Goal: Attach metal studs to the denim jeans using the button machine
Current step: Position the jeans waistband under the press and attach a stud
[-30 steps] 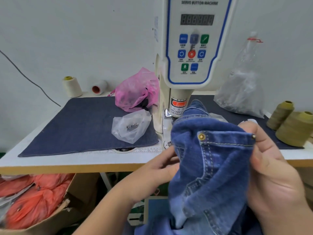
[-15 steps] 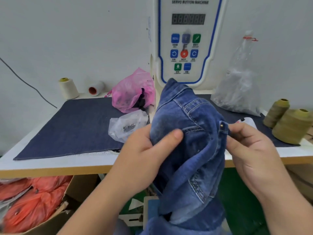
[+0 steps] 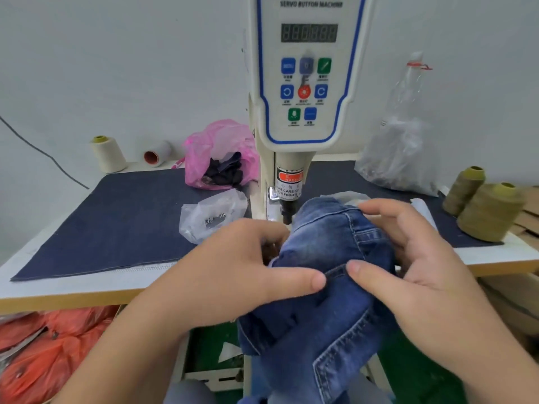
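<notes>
Positioning step: your left hand (image 3: 233,275) and right hand (image 3: 408,258) both grasp the bunched blue denim jeans (image 3: 326,258), just below the white button machine's black punch (image 3: 287,212). Next, align the stud spot beneath it.

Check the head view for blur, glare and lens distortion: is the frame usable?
Head view: both the left hand and right hand are smeared by motion blur, as is the denim jeans edge they hold; the button machine panel is soft, its small labels unreadable; lighting is even, without harsh glare; wide-angle bending shows at the table edge. Usable.
</notes>
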A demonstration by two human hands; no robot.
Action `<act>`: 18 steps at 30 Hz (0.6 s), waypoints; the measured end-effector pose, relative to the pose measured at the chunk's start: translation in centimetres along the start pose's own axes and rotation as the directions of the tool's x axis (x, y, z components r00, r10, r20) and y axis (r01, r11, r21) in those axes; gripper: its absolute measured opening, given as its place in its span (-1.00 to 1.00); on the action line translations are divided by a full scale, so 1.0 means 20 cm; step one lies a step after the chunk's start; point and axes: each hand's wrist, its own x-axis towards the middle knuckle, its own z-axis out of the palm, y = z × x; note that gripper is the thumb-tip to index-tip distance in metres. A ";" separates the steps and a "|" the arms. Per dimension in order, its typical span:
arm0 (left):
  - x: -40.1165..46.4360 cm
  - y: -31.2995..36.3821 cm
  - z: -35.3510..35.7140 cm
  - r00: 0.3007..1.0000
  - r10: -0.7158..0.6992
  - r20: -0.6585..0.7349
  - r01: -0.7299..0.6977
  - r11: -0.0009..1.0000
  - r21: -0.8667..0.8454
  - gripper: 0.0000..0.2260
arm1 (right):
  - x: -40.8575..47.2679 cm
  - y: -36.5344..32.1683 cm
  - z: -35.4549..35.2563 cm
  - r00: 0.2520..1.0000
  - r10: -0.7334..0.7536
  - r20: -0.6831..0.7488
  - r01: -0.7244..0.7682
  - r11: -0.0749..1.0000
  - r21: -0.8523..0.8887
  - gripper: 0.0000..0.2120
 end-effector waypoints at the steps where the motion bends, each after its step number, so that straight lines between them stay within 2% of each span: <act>1: 0.00 -0.02 -0.02 1.000 0.030 0.007 -0.030 0.999 -0.031 -0.61 | 0.00 0.01 -0.02 1.000 -0.015 0.004 0.015 0.996 0.087 -0.44; 3: 0.01 -0.07 -0.03 0.997 0.060 -0.044 -0.060 0.998 -0.001 -0.51 | 0.00 0.04 -0.05 0.997 -0.078 -0.007 0.078 0.981 0.179 -0.44; 5: 0.02 -0.11 -0.02 0.989 0.088 -0.118 -0.088 0.996 0.004 -0.47 | 0.00 0.05 -0.09 0.986 -0.151 -0.068 0.160 0.975 0.153 -0.42; 9: 0.04 -0.15 0.06 0.956 0.163 -0.245 -0.190 0.978 -0.088 -0.63 | 0.05 0.08 -0.18 0.964 -0.187 -0.191 0.218 0.963 0.158 -0.39; 11: 0.05 -0.16 0.11 0.934 0.216 -0.286 -0.245 0.967 -0.068 -0.66 | 0.08 0.09 -0.22 0.963 -0.167 -0.212 0.210 0.957 0.199 -0.39; 13: 0.05 -0.15 0.15 0.890 0.291 -0.351 -0.286 0.956 0.069 -0.61 | 0.11 0.10 -0.24 0.974 -0.106 -0.198 0.163 0.941 0.296 -0.43; 15: 0.06 -0.13 0.16 0.821 0.439 -0.366 -0.356 0.894 0.272 -0.50 | 0.14 0.09 -0.25 0.991 -0.040 -0.129 0.088 0.915 0.394 -0.47; 17: 0.06 -0.12 0.16 0.763 0.585 -0.277 -0.462 0.791 0.400 -0.44 | 0.16 0.09 -0.25 0.999 -0.004 -0.041 0.022 0.894 0.448 -0.51; 18: 0.07 -0.11 0.16 0.755 0.620 -0.213 -0.521 0.765 0.377 -0.43 | 0.17 0.08 -0.25 1.000 0.011 -0.002 -0.009 0.879 0.477 -0.51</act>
